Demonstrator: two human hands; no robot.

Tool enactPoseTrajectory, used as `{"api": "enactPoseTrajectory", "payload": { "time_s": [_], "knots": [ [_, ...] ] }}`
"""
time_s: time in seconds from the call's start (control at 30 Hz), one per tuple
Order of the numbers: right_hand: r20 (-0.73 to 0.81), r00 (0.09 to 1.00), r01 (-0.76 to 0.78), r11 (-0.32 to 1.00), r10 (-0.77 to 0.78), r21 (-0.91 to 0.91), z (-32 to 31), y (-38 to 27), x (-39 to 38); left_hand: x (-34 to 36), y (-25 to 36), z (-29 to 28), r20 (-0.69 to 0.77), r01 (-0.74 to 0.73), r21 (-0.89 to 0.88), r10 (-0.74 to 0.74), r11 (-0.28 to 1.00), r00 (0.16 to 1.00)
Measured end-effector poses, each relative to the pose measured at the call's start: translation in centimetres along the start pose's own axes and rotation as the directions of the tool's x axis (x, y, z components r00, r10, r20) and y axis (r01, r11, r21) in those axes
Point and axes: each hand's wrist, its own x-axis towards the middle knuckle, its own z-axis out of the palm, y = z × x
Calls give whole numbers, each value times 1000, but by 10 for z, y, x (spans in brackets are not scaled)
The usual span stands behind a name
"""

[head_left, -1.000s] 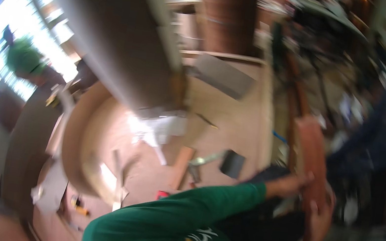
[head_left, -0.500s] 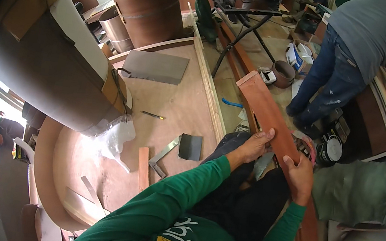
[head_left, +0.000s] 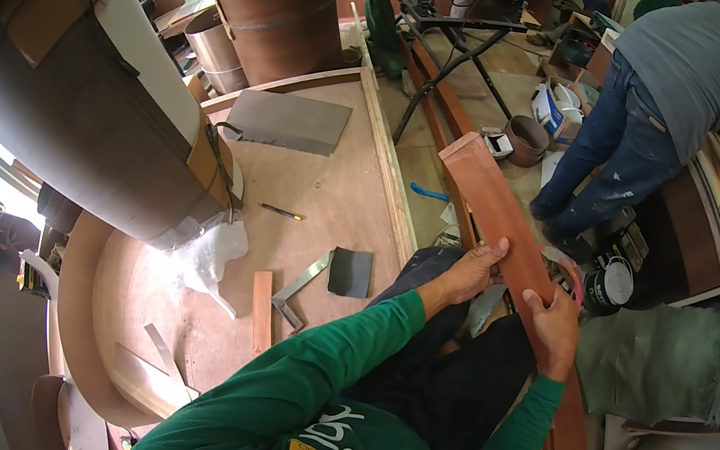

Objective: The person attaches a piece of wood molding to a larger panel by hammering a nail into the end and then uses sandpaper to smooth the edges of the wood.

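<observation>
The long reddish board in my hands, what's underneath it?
Under the board near both hands, left hand and right hand, are my dark trousers and the floor. Its lower end covers whatever lies beneath, so that part cannot be seen.

You have one view only, from the camera on your head. It looks steeply down, close over your green sleeves in the lower frame; the workshop floor bends toward the rim.

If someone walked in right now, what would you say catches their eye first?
Most likely the long reddish-brown plank, gripped by the left hand and right hand at centre. Then the big dark curved panel at left, and a person in jeans standing upper right.
</observation>
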Motion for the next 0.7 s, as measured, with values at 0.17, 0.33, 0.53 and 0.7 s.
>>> {"api": "enactPoseTrajectory", "payload": {
  "time_s": [0.17,0.33,0.53,0.7],
  "knots": [
    [-24,1000,7,1000,-7,-18,1,1,-2,3,-3,-4,0,3,-3,-3,1000,1000],
    [-160,980,130,990,-120,59,-2,-23,-19,1,0,-10,61,-9,21,8,1000,998],
    [-224,941,300,931,-254,207,-41,-62,-42,-27,8,4,206,-72,295,10,953,978],
    [-550,737,441,896,-393,-49,-161,-154,-69,-38,68,117,609,-291,254,81,922,789]
  ]
}}
